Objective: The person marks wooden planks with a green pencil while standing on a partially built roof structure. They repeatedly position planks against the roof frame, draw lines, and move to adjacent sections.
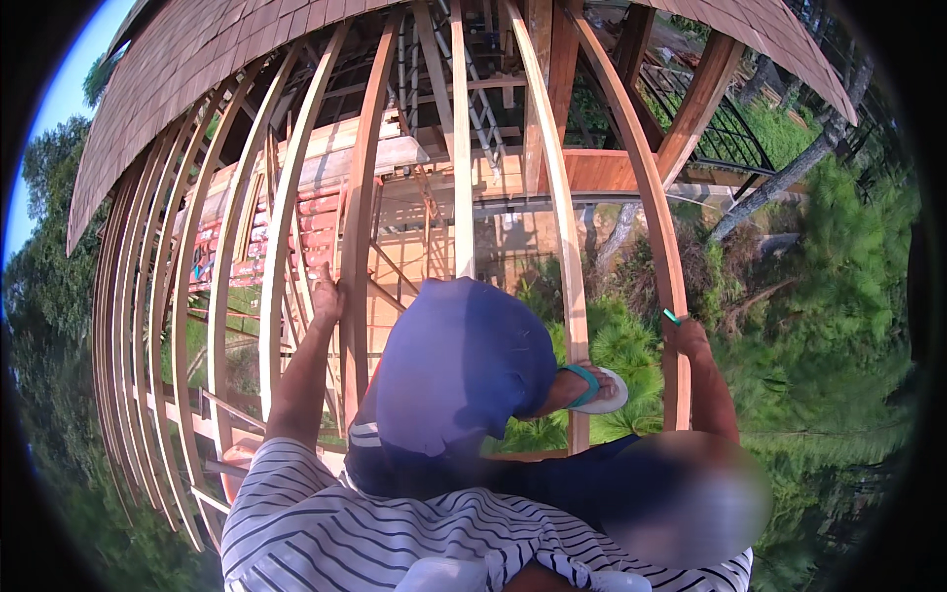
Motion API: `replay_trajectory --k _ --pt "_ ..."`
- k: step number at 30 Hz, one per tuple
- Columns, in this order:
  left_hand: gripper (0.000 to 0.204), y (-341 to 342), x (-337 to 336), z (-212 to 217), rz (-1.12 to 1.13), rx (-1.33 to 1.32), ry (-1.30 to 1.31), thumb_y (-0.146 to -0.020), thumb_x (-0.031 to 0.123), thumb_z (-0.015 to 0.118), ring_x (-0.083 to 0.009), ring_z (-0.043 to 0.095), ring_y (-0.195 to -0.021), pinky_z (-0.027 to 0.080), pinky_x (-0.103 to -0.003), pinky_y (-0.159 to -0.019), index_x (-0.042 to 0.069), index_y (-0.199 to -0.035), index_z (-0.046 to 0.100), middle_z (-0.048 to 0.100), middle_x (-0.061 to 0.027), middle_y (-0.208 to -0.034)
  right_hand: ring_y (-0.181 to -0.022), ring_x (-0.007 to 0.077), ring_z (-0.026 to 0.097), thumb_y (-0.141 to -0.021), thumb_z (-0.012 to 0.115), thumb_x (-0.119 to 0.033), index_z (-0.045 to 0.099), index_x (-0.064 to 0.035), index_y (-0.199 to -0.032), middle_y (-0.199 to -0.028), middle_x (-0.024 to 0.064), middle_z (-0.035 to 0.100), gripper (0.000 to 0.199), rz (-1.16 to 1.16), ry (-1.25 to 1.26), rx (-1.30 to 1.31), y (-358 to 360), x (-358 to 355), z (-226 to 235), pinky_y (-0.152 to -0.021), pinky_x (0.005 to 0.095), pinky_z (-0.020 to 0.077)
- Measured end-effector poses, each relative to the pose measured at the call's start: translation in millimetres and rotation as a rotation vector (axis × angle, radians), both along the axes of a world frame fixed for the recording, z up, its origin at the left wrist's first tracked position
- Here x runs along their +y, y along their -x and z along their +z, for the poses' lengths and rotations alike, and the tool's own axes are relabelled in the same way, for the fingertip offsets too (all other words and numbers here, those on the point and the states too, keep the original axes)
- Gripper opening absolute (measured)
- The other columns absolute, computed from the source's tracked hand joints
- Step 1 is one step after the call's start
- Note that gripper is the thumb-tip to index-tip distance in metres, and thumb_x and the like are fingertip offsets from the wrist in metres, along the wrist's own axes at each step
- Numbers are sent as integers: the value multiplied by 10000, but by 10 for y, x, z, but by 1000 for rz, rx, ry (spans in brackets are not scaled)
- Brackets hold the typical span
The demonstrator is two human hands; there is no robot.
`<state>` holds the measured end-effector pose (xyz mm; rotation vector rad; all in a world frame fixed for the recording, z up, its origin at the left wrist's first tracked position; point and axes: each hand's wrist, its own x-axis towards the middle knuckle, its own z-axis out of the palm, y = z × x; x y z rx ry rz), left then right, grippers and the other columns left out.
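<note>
Left hand (327, 296) clamped on curved pale timber rib (353, 247) at 10 o'clock; right hand (691, 340) clamped on reddish curved rib (656, 217) at 3 o'clock, holding small teal object (671, 317). Keep both grips firm, weight centred on sandalled foot (592, 387)

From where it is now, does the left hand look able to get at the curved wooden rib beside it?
Probably yes: the left hand already rests against the curved wooden rib, with nothing between them.
</note>
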<state>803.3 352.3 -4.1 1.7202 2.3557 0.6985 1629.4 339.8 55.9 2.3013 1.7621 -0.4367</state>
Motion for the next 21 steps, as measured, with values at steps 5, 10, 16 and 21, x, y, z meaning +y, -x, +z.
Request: replay_trajectory --k 5,10,16,21 --pt "939 186 -223 205 202 534 43 -927 424 653 -448 601 -1095 494 -528 -932 -12 -1569 124 680 -240 -929 -1004 360 697 -780 818 -387 624 -58 -1125 -1034 185 717 515 8 30 125 342 196 -63 -862 474 559" --pt "706 -700 -466 721 402 137 314 -895 406 669 -406 553 -1220 503 -434 -968 5 -1432 444 555 -314 -1304 -993 350 708 -820 728 -401 685 -66 -1051 -990 222 716 409 -53 78 54 242 26 65 -872 460 568" --pt "631 -89 -1036 597 372 95 268 -890 385 673 -374 583 -1130 505 -416 -901 -7 -1353 496 588 -292 -1209 -944 363 716 -886 671 -411 707 -70 -1061 -996 198 723 386 -61 -2 56 218 132 -133 -827 459 577" --pt "572 114 -1062 626 289 60 320 -886 367 676 -346 607 -1054 507 -401 -846 -16 -1287 541 615 -274 -1131 -954 362 724 -913 639 -428 641 41 -1132 -1009 195 731 518 -162 -69 -8 131 -27 -167 -820 455 585"
